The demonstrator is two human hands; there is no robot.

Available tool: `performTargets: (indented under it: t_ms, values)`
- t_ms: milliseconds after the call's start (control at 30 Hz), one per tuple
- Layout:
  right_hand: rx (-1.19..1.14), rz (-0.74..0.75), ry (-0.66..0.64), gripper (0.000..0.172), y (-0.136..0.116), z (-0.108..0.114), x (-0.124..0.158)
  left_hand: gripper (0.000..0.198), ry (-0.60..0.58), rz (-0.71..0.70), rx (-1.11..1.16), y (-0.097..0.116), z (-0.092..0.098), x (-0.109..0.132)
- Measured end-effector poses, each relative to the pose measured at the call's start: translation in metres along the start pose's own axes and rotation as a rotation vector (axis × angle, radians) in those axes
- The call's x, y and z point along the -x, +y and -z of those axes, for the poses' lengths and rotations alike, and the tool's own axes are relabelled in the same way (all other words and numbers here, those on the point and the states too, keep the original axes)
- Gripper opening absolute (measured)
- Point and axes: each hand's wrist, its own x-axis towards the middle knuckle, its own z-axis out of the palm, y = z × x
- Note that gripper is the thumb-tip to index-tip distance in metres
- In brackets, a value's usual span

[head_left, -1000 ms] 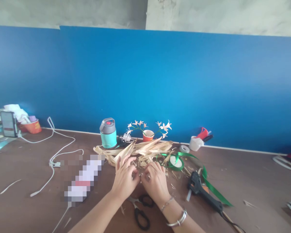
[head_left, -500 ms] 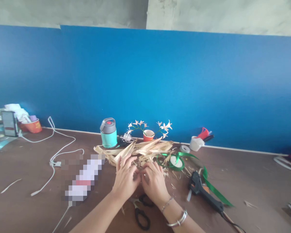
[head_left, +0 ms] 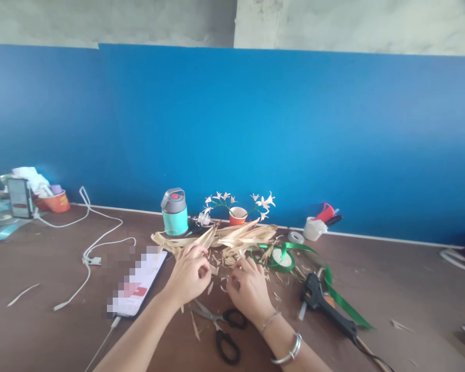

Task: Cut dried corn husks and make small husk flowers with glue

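The left hand (head_left: 189, 274) was raised over the table (head_left: 387, 279), thumb and forefinger curled into a ring; whether they gripped anything, I could not tell. The right hand (head_left: 250, 289), apart from the left, had its thumb and forefinger drawn together on a pale sliver (head_left: 223, 284), which poked out at their tips towards the gap between the hands (it was too small to make out its shape).

Beyond the hands lay a pile of dry husks (head_left: 248, 235), with scraps (head_left: 214, 270) strewn in front of it. The scissors (head_left: 216, 319) rested nearer the person, between the forearms, blades pointing off to the left and black handles near the right wrist, which wore two bracelets (head_left: 289, 351).

Just right of the husks was a spool of green ribbon (head_left: 282, 260), its loose tail (head_left: 344, 305) running down beside the glue gun (head_left: 321, 305). Behind the husks stood an orange cup (head_left: 237, 220) with white flowers (head_left: 265, 202) arching out on both sides, and to its left a turquoise flask (head_left: 174, 222). A phone (head_left: 149, 279), partly blurred, lay left of the left hand, with a cable (head_left: 116, 323) plugged into its near end.
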Motion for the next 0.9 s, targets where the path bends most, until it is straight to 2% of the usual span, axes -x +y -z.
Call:
performTargets:
  t_ms: [100,233,367,567,733,900]
  values:
    - [0.006,-0.009,0.029,0.01,0.0,0.0,0.0,0.011,-0.128,-0.082,0.003,0.004,0.002,0.002]
    - [-0.003,-0.016,0.062,0.01,-0.001,0.0,0.0,0.011,-0.2,-0.068,-0.074,0.01,0.0,0.005]
    - [-0.017,-0.031,0.059,0.01,-0.001,0.002,0.0,0.005,-0.208,-0.053,-0.12,0.012,-0.006,0.008]
    - [-0.064,0.017,0.036,0.01,-0.001,0.002,0.0,0.011,-0.166,-0.034,-0.068,0.011,-0.006,0.005]
    - [-0.119,0.104,-0.018,0.022,-0.006,0.006,0.0,0.012,-0.104,-0.053,0.027,0.015,-0.004,0.002]
    - [-0.176,0.129,-0.05,0.014,-0.007,0.005,0.0,0.011,-0.109,-0.052,0.052,0.019,-0.006,0.003]
